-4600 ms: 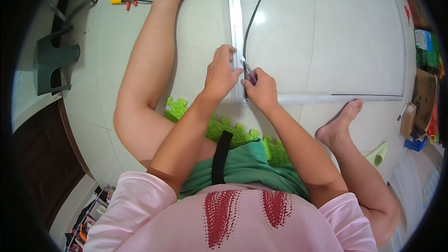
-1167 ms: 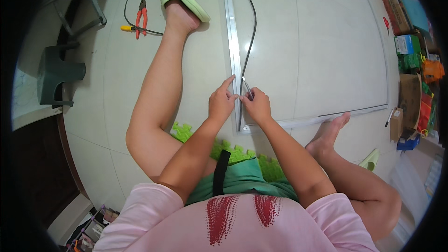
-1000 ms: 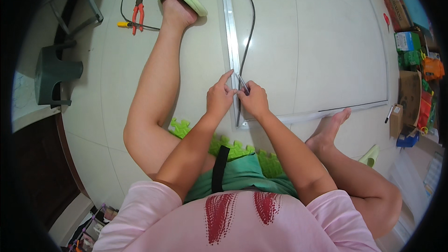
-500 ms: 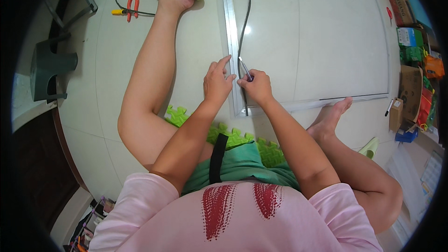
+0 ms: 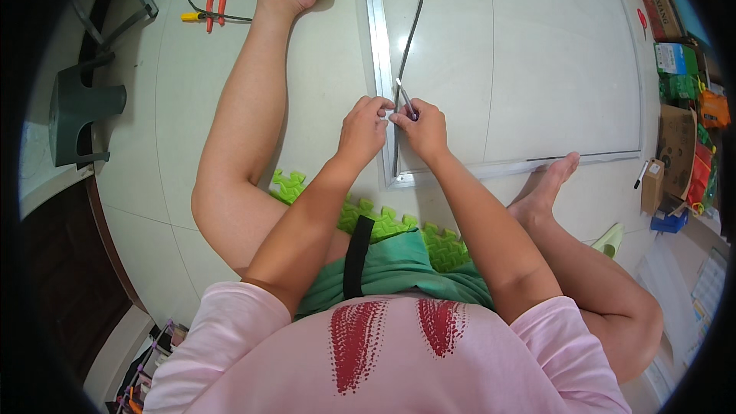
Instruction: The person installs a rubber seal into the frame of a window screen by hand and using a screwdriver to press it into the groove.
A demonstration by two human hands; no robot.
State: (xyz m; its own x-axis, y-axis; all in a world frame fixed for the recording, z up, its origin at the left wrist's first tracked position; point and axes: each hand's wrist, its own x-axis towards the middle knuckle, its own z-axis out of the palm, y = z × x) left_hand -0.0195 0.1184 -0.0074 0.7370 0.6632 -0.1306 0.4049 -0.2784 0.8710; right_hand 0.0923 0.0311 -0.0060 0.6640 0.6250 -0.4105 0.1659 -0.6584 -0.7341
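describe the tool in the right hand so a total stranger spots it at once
Find the large silver frame on the floor and follow its left bar toward the near corner. Just right of that bar, the right hand grips a slim tool. Short and straight, with a bright shaft, it stands apart from the long, curving black cord beside it.

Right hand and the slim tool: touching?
Touching. The head view shows the right hand holding the slim tool by its dark handle, the shaft sticking out past the thumb.
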